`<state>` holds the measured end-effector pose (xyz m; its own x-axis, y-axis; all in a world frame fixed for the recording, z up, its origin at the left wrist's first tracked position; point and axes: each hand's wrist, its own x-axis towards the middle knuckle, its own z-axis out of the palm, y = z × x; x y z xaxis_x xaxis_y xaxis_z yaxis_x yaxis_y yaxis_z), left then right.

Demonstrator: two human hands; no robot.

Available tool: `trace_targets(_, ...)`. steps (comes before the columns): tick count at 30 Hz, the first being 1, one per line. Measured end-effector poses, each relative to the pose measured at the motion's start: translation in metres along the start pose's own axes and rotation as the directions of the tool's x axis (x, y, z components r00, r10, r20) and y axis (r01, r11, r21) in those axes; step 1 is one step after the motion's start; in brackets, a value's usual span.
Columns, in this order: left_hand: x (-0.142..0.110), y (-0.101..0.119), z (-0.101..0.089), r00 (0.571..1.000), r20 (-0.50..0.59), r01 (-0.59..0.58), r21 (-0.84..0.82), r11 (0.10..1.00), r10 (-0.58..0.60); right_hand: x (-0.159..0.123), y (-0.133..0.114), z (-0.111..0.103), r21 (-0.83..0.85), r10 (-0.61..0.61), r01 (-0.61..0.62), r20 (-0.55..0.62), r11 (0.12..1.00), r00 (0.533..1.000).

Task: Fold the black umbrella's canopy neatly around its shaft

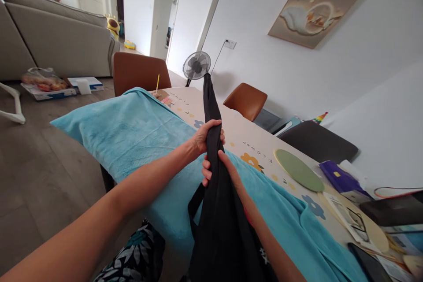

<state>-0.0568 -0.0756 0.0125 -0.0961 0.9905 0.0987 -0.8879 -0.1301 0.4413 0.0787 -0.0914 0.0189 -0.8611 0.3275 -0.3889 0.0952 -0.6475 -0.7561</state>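
A long black cloth, gathered lengthwise into a narrow bundle, runs from near my body up towards the far end of the table. My left hand is wrapped round its middle. Just below, my right hand grips the same bundle, with its fingertips showing on the left side. The lower part widens, and a strap-like loop stands out on its left; a small white mark shows at lower right. Its exact kind is unclear. Beneath lies a light blue plush blanket, spread over the table and hanging off its left side.
The table's flower-print cover carries a green oval mat, glasses, a phone and a purple package. Brown chairs and a fan stand beyond. Bagged goods sit on the floor at left.
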Motion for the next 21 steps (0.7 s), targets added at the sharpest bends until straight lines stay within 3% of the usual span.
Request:
trace_targets(5,0.005,0.003,-0.006,0.980,-0.190,-0.039,0.115,0.993,0.060,-0.017,0.010,0.001,-0.252,0.004,-0.052,-0.187,0.966,0.982)
trace_targets(9,0.004,0.003,-0.002,0.948,-0.307,-0.023,0.208,0.978,0.088,-0.028,0.016,0.009,-0.389,-0.114,-0.019,-0.317,0.921,0.941)
trace_targets(16,0.001,0.002,0.006,0.817,-0.550,0.023,0.331,0.943,0.174,-0.037,0.025,0.016,-0.586,-0.263,-0.025,-0.401,0.810,0.877)
trace_targets(19,0.002,0.002,0.004,0.780,-0.584,-0.002,0.360,0.933,0.227,-0.040,0.029,0.007,-0.582,-0.185,-0.079,-0.381,0.810,0.906)
trace_targets(21,0.002,0.003,0.003,0.791,-0.564,-0.016,0.368,0.930,0.237,-0.040,0.029,0.000,-0.504,-0.074,-0.119,-0.346,0.855,0.935)
